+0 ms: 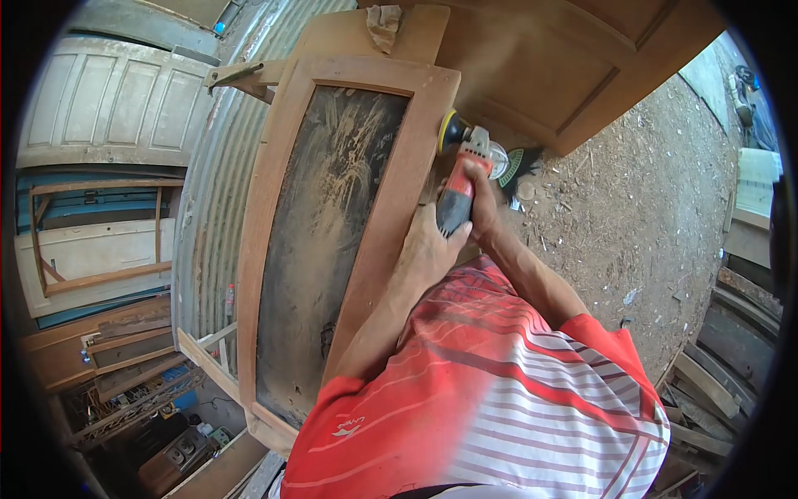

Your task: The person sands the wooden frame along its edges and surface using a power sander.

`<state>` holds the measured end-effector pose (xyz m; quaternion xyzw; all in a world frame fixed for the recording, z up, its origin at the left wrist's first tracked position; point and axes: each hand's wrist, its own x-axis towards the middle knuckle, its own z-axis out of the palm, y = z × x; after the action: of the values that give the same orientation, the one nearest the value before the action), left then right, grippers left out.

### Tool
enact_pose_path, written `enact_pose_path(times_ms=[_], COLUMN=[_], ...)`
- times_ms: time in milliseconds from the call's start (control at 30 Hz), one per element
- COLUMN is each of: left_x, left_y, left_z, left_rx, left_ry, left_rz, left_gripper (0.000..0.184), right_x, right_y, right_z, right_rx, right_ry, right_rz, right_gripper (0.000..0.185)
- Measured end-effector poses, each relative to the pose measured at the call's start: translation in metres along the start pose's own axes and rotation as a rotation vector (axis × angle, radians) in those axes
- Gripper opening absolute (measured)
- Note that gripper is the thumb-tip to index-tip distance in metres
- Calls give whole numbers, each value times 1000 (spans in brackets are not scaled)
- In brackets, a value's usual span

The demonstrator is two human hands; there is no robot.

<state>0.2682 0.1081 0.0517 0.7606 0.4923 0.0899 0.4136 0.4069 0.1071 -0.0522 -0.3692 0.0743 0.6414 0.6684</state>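
A red and grey angle grinder (457, 191) is held in both my hands. My right hand (484, 204) wraps round its red body near the head. Around the dark rear end of the body, my left hand (431, 249) is closed. The grinder's round yellow-and-black sanding pad (451, 131) is against or very close to the right outer edge of a wooden cabinet-style door frame (399, 216); exact contact cannot be made out. Inside the frame is a dark panel (328, 191) smeared with pale dust.
A folded brown scrap (384, 27) lies on a board beyond the frame. A large panelled door (532, 66) stands at the top right. Corrugated metal sheeting (208, 191) and old doors (108, 100) are on the left. Wood pieces (706, 382) lie right, beside littered ground (615, 216).
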Motion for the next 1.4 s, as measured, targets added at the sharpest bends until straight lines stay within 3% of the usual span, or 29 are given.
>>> enact_pose_path(times_ms=[167,400,667,1000,1200,1400], left_x=[-16,48,1,90,60,100], left_y=[-5,18,1,40,24,38], left_z=[-2,-2,5,9,16,10], left_rx=[8,3,28,-3,-26,-4], left_ry=[-5,21,15,-10,111,-14], left_rz=[-1,90,4,6,201,62], left_gripper=[61,59,61,61,60,60], right_x=[-10,30,3,62,35,69], right_y=[7,-42,-6,-81,-65,-90], right_z=[2,16,-4,10,12,13], right_rx=[-19,119,-18,34,12,45], right_ry=[3,-83,-16,-76,-108,-78], right_rz=[22,23,67,-1,-27,30], right_gripper=[59,51,56,58,57,57])
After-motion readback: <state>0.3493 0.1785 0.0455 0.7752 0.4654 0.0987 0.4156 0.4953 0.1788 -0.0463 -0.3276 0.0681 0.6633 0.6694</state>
